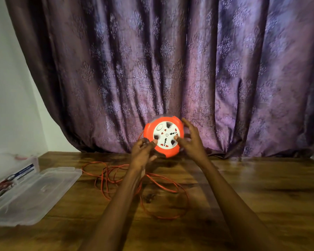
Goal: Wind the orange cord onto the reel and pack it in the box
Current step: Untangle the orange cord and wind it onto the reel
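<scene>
While both hands hold it up above the far edge of the tabletop, the reel stands on edge with its white socket face turned toward the camera, so its axle points straight back at the viewer and the purple curtain hangs just behind it. The left hand grips the reel's lower left rim, fingers curled, a fingertip pressed on the white face. The right hand takes the right side, one fingertip on the white face near the sockets and the other fingers spread along the orange rim; motion blur hides how firmly they close. The orange cord leaves the reel at its left side and drops to the tabletop, where it lies in loose overlapping loops beneath the forearms, most of it unwound. At the left edge of the tabletop, well apart from the reel, the clear plastic box sits open with its lid lying flat beside it.
</scene>
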